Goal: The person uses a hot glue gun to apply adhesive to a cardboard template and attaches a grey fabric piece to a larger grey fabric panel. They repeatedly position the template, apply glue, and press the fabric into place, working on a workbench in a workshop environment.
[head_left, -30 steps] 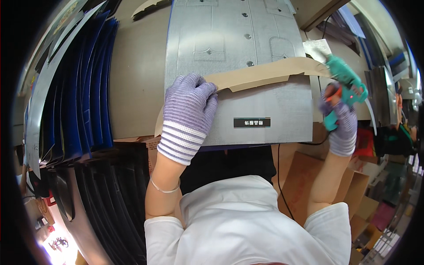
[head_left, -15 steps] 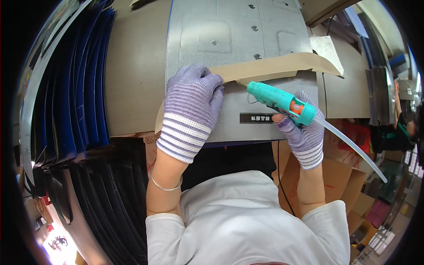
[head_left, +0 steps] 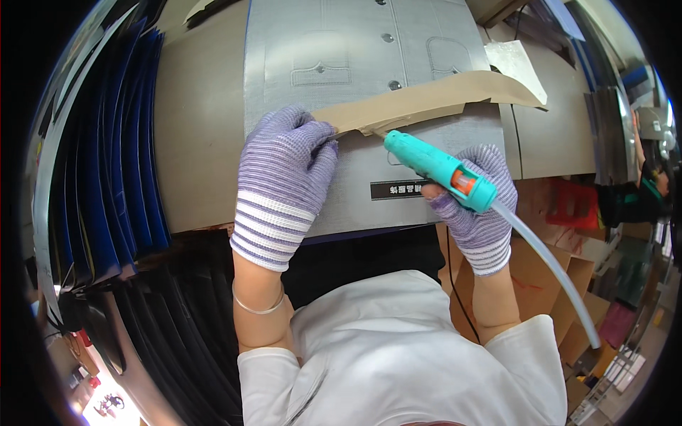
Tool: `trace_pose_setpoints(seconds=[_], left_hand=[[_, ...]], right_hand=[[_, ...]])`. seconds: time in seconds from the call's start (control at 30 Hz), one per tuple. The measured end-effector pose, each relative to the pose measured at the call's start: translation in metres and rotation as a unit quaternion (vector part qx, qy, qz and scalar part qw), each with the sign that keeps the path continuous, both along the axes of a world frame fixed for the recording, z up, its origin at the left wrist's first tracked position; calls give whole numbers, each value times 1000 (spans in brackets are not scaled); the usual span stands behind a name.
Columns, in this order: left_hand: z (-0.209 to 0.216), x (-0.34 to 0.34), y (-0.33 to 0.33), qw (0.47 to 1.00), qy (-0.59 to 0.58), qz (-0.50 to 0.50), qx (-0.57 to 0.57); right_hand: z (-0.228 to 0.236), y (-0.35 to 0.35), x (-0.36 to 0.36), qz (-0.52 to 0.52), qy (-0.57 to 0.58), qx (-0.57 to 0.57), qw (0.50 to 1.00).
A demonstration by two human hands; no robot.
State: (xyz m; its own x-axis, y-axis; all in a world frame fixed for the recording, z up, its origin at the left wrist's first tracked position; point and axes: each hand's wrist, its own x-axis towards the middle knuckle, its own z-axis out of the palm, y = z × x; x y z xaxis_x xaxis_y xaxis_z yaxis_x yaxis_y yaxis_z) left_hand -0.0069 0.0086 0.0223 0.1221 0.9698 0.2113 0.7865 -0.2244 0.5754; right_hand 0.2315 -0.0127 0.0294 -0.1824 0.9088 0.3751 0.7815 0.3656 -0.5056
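My left hand (head_left: 288, 160), in a purple-and-white striped knit glove, pinches the left part of a curved tan strip (head_left: 426, 99) of card-like material. The strip lies across a silver-grey panel (head_left: 298, 42) embossed with shirt pockets and dark buttons. My right hand (head_left: 483, 192), gloved alike, is wrapped round a teal hot glue gun (head_left: 426, 157). A long translucent glue stick (head_left: 547, 255) trails from its back end. The gun's nozzle touches or nearly touches the strip's near edge, just right of my left fingers. A black label (head_left: 394, 189) sits on the panel below the gun.
Dark blue folded panels (head_left: 106, 156) stand in a row at the left, with black ones (head_left: 177, 312) nearer to me. A white sheet (head_left: 517, 67) lies right of the panel. An open cardboard box (head_left: 540, 284) and a red container (head_left: 572, 204) are at the right.
Both hands, the strip and the panel appear shifted left in the picture. The glue gun's nozzle has moved a little along the strip's edge, away from my left fingers.
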Motion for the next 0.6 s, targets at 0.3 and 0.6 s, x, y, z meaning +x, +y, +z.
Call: trace_pose_setpoints(seconds=[0.3, 0.6], left_hand=[[4, 2, -1, 1000, -12, 10, -2], [2, 1, -1, 999, -37, 20, -12]], right_hand=[[-13, 1, 50, -91, 242, -59, 964], [3, 5, 20, -20, -32, 37, 999]])
